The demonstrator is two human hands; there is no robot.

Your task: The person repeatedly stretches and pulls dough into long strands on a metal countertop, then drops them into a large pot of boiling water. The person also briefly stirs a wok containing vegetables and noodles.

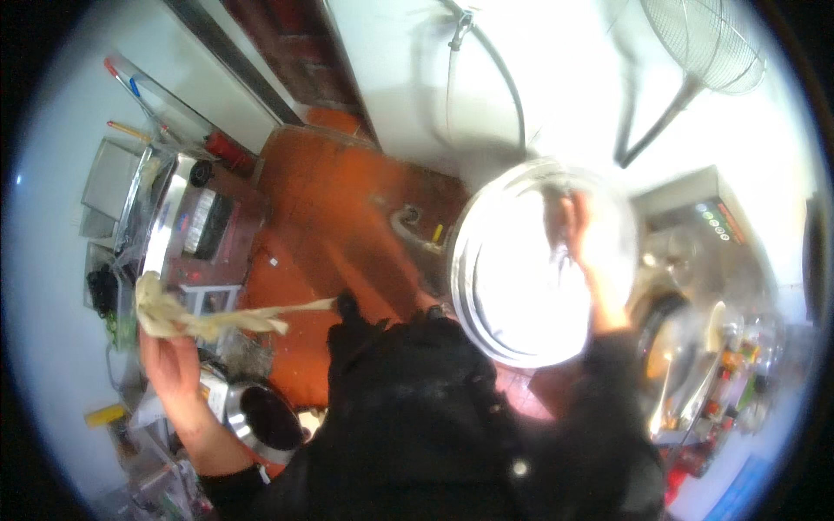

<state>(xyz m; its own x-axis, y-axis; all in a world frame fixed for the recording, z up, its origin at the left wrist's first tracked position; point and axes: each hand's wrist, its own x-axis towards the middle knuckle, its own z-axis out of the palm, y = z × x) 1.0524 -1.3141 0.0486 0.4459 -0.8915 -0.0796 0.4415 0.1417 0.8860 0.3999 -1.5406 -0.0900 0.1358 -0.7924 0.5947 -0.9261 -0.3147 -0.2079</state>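
Observation:
My left hand [171,365] is raised at the left, with a twisted, pale yellowish strip of cloth or similar soft material [208,320] at its fingers. One thin end of the strip trails right over the floor. My right hand [580,228] reaches over a large round metal basin [521,280], its fingers against the bright inner surface; glare hides the exact contact and whatever is inside. The basin stands right of my dark-clothed body.
A cooking area with a wok [658,352] and many bottles lies at the right. A wire strainer [710,39] hangs on the wall near a hose [508,71]. At the left are a metal pot [270,417] and an appliance [208,225] above the orange floor [313,215].

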